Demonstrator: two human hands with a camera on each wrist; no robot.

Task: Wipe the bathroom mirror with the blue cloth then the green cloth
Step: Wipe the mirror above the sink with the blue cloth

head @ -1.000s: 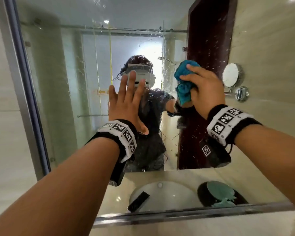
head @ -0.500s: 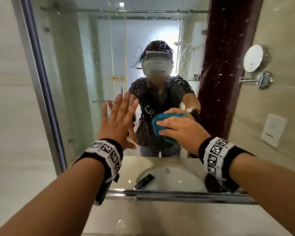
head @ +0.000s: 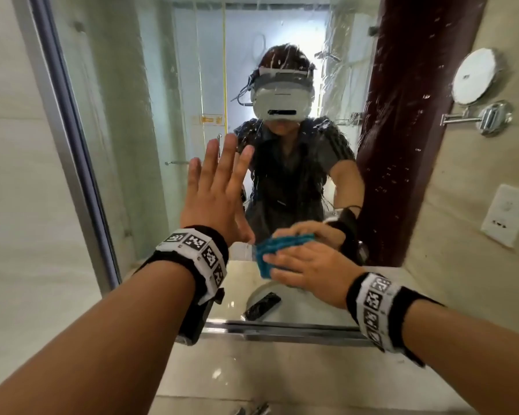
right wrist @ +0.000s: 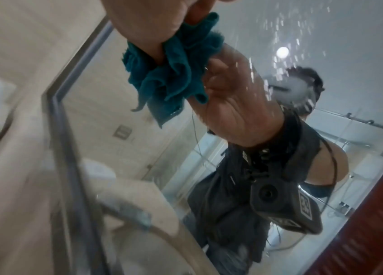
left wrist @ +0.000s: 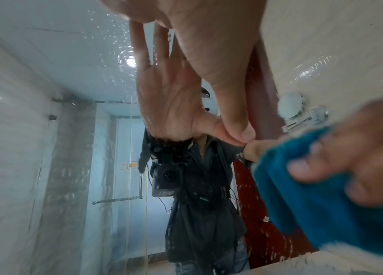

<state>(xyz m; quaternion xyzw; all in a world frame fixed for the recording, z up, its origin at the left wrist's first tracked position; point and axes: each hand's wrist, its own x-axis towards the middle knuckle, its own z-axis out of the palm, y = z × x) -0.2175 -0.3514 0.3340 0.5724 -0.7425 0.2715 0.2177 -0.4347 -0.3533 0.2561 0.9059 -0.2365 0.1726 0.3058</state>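
Since the earlier frames, right hand and blue cloth have descended from the upper right of the frame to the lower centre, just above the bottom edge of the mirror; the left hand has stayed flat on the glass at centre left. Right fingers are curled over the bunched cloth, pressing it to the glass; left fingers are straight and close together, palm on the glass. Droplets and streaks remain across the upper and right parts of the mirror. Green cloth not visible in any view. To wipe well, judged from this moment: spread the cloth flatter for wider contact, overlap strokes, finish along the lower frame, and lift the bracing palm so that its patch is wiped too
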